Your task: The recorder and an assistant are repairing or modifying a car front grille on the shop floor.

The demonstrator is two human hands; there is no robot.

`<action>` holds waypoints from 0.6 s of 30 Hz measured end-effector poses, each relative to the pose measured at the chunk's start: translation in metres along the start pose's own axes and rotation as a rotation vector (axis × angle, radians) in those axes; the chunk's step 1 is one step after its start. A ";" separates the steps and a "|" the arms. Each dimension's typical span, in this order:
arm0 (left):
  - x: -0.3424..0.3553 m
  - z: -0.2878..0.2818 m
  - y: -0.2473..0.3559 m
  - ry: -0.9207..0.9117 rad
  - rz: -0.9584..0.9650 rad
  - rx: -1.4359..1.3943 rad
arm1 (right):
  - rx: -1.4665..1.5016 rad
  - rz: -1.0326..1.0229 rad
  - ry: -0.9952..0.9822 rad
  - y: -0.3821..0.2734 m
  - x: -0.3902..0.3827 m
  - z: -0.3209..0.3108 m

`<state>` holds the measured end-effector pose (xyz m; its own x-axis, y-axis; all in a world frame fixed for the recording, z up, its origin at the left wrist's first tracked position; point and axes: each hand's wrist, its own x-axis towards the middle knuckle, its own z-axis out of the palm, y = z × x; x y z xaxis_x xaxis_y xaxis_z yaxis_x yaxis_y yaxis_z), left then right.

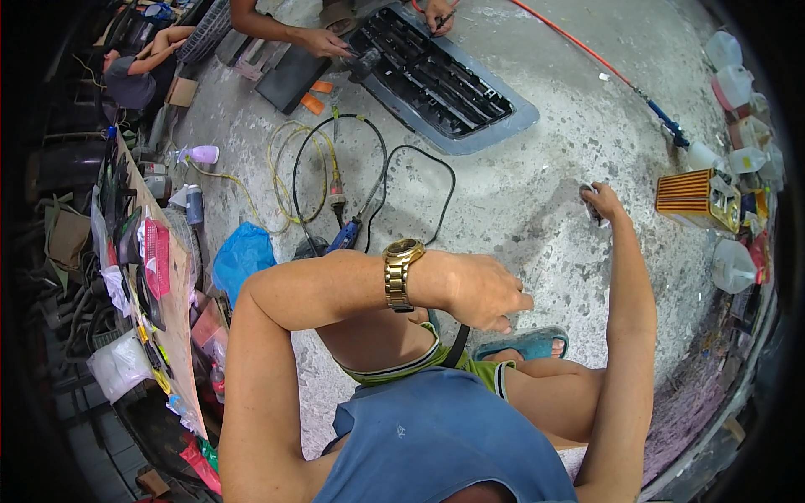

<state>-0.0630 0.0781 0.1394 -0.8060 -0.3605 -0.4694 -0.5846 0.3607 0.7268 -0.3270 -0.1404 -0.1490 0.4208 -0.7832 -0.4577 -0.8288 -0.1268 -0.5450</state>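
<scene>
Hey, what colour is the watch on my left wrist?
The watch is gold-coloured, band included; it shows best in the head view.

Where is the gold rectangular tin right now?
In the head view, the gold tin is toward the right edge, beyond the right hand and above a translucent jug.

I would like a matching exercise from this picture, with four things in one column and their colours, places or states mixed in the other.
1. Wristwatch
2. Right hand
3. Plastic bag
4. Hose

A. Orange-red, running across the floor from the picture's top edge
B. Low near the floor, at a small crumpled piece
C. Gold-coloured, worn by the left hand
D. Blue and crumpled, at the person's left

Pairs: 1-C, 2-B, 3-D, 4-A
</scene>
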 end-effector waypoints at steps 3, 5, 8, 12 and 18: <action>0.000 0.002 0.000 0.012 0.005 0.003 | -0.005 -0.011 0.022 0.000 -0.001 0.000; 0.000 0.002 0.000 0.017 0.007 0.003 | 0.020 -0.002 0.013 0.002 0.000 0.000; -0.001 0.001 0.000 0.014 0.004 -0.001 | 0.052 0.033 -0.016 -0.005 -0.003 -0.002; -0.001 -0.001 -0.001 0.002 0.007 0.001 | 0.021 0.009 0.011 -0.002 -0.006 -0.003; -0.001 0.001 -0.002 0.010 0.003 0.007 | -0.025 0.080 -0.113 -0.018 -0.009 -0.014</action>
<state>-0.0613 0.0787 0.1377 -0.8069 -0.3681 -0.4620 -0.5827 0.3681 0.7245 -0.3210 -0.1397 -0.1258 0.3907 -0.7179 -0.5761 -0.8696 -0.0825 -0.4868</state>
